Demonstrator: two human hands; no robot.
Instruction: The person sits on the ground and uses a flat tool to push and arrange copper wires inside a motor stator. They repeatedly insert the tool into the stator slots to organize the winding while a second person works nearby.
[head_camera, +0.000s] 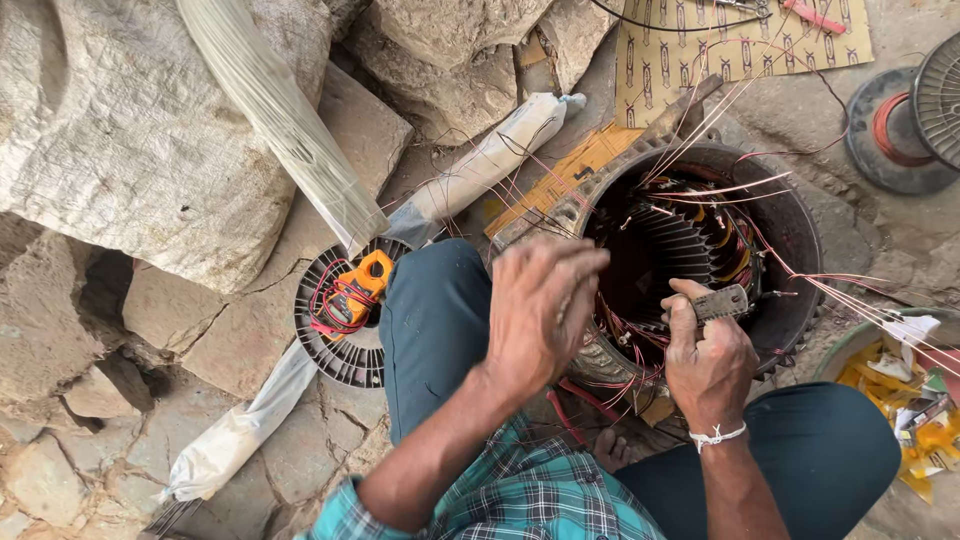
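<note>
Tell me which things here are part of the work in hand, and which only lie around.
In use:
- stator, open on the ground
- its red wires
- flat metal tool in the right hand
- left hand, blurred, over the stator rim

Lying about:
- orange meter on a fan cover
- spools
- white sack
- patterned sheet

Two bare hands, held close in front of the body

The left hand (540, 305) is raised, back toward the camera, fingers (575, 262) bent and bunched together, slightly blurred; its forearm runs down to a plaid sleeve. The right hand (708, 355) is curled in a fist, thumb up, a white string tied round the wrist. Both knees are bent, one under each forearm.
</note>
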